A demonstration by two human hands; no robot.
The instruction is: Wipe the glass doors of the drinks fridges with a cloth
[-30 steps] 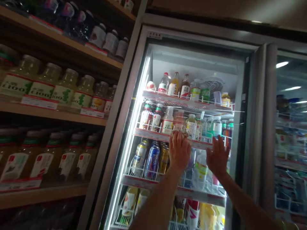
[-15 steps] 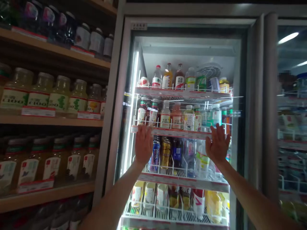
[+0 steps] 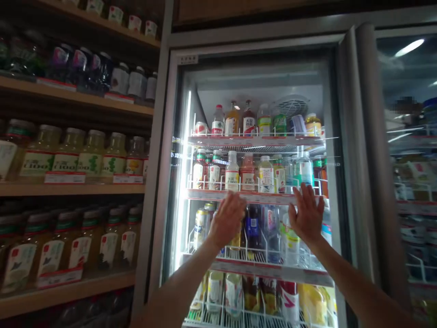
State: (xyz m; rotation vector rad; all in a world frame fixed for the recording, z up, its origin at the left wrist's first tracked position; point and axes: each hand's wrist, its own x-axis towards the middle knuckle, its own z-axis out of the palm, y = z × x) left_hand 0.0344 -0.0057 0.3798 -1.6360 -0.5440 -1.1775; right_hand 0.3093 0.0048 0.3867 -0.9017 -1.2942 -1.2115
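My left hand (image 3: 228, 219) is raised before the glass door (image 3: 259, 75) of a lit drinks cooler, its fingers loosely extended and slightly blurred, with nothing in it. Farther right, my right hand (image 3: 306, 213) has its fingers spread, palm toward the glass, and is also bare. Whether either hand touches the glass, I cannot tell. Behind the glass, near the fingertips, runs a shelf edge (image 3: 266, 198) carrying bottles, among them a peach-coloured bottle (image 3: 247, 173) and a white-and-teal bottle (image 3: 305, 171). My left hand partly covers the cans on the shelf below.
Wooden shelves (image 3: 85, 188) with rows of juice bottles (image 3: 88, 152) stand to the left. A thick metal upright (image 3: 377, 150) borders the cooler on the right, beside another glass-fronted cooler (image 3: 414, 182). Light reflections cross the glass.
My left hand has moved right, toward my right hand, uncovering light-coloured cans at the left. My right hand stays near the same shelf edge. The view has tilted up slightly.
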